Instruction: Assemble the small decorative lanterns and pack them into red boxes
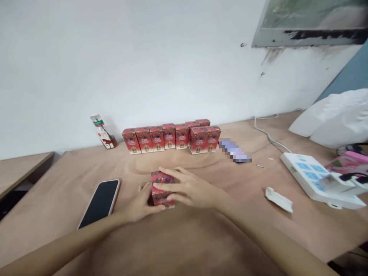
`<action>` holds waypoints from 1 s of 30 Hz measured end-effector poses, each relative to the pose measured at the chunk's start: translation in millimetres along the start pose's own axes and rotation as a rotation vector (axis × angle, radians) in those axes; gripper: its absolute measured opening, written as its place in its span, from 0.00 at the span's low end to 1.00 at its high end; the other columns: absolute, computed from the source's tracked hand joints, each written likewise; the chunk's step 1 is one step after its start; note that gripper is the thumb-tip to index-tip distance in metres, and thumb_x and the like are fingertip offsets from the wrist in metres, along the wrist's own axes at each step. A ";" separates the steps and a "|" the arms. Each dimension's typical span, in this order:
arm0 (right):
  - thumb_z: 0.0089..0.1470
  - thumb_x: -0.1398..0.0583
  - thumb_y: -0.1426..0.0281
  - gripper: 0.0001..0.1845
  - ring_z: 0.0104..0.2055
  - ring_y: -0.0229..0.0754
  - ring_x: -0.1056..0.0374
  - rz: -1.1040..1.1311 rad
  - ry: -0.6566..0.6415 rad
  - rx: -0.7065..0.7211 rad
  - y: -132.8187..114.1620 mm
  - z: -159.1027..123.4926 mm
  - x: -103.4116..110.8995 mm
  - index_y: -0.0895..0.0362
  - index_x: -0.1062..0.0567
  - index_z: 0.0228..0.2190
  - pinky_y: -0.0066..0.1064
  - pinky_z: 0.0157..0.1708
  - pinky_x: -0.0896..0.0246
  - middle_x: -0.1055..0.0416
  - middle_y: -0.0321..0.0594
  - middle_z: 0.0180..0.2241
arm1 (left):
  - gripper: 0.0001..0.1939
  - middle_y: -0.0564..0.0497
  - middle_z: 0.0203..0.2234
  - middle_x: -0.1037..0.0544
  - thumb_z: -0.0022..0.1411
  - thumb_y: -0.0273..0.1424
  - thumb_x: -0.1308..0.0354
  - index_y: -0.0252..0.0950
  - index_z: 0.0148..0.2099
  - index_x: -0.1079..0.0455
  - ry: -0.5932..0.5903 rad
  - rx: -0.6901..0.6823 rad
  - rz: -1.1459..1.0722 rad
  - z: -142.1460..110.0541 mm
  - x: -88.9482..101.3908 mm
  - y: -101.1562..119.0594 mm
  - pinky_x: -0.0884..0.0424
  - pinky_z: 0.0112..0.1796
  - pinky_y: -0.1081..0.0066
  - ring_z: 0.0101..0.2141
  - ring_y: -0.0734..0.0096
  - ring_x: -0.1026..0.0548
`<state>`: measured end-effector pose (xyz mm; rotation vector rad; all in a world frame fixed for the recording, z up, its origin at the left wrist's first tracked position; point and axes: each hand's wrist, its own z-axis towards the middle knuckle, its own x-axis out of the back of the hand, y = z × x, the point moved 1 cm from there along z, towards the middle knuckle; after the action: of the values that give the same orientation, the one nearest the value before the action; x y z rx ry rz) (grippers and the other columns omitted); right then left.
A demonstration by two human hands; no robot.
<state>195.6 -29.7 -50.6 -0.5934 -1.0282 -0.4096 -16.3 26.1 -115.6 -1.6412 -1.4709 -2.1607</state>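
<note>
A small red printed cardboard box (162,197) stands upright on the wooden table in front of me. My left hand (139,205) is around its left side, with the thumb along the lower front and the fingers partly hidden behind the box. From the right, my right hand (191,188) reaches over the same box, its fingers across the top and the thumb against the front right. The box's top looks closed, though my fingers cover part of it. Farther back, a row of several matching red boxes (156,138) stands near the wall.
Left of my hands lies a phone (100,203). A bottle (103,132) leans near the wall. A pixelated purple object (234,150) lies right of the boxes. Farther right are a crumpled white scrap (278,199), a white power strip (301,165) with plugs, and a cable (268,134).
</note>
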 end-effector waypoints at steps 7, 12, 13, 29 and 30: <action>0.54 0.41 0.73 0.32 0.61 0.49 0.45 0.049 0.021 -0.161 65.7 29.6 14.4 0.60 0.42 0.59 0.45 0.60 0.47 0.42 0.53 0.59 | 0.57 0.35 0.62 0.43 0.41 0.56 0.37 0.35 0.66 0.53 0.246 -0.127 0.443 61.2 102.0 -23.0 0.47 0.58 0.45 0.60 0.41 0.44; 0.53 0.42 0.75 0.32 0.62 0.52 0.46 -0.009 0.000 -0.162 123.3 80.0 12.9 0.57 0.41 0.59 0.48 0.61 0.49 0.43 0.51 0.59 | 0.57 0.38 0.65 0.49 0.40 0.49 0.34 0.36 0.67 0.55 0.301 0.112 0.749 122.7 192.1 -28.3 0.58 0.59 0.42 0.63 0.37 0.55; 0.53 0.41 0.75 0.32 0.61 0.52 0.46 -0.025 -0.008 -0.144 130.5 88.2 12.4 0.56 0.42 0.59 0.49 0.60 0.49 0.42 0.51 0.58 | 0.57 0.39 0.65 0.49 0.40 0.50 0.34 0.38 0.67 0.54 0.238 0.162 0.754 132.8 200.9 -30.0 0.58 0.58 0.41 0.63 0.36 0.55; 0.47 0.38 0.51 0.36 0.59 0.62 0.44 -0.332 0.003 -0.301 178.8 60.5 84.9 0.51 0.36 0.55 0.58 0.55 0.48 0.39 0.51 0.58 | 0.43 0.39 0.46 0.25 0.44 0.60 0.44 0.36 0.55 0.38 0.047 0.464 0.717 88.1 191.5 -38.9 0.34 0.41 0.62 0.43 0.47 0.26; 0.47 0.39 0.51 0.34 0.56 0.61 0.40 -0.339 0.014 -0.338 183.8 46.9 91.8 0.50 0.34 0.54 0.57 0.52 0.44 0.36 0.49 0.55 | 0.42 0.39 0.45 0.25 0.45 0.59 0.44 0.36 0.55 0.38 0.033 0.472 0.700 82.9 193.1 -38.9 0.34 0.41 0.63 0.43 0.48 0.26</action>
<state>312.7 138.0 -0.1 -0.7167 -1.0556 -0.8973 -61.8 195.3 6.8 -1.5979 -1.0503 -1.3413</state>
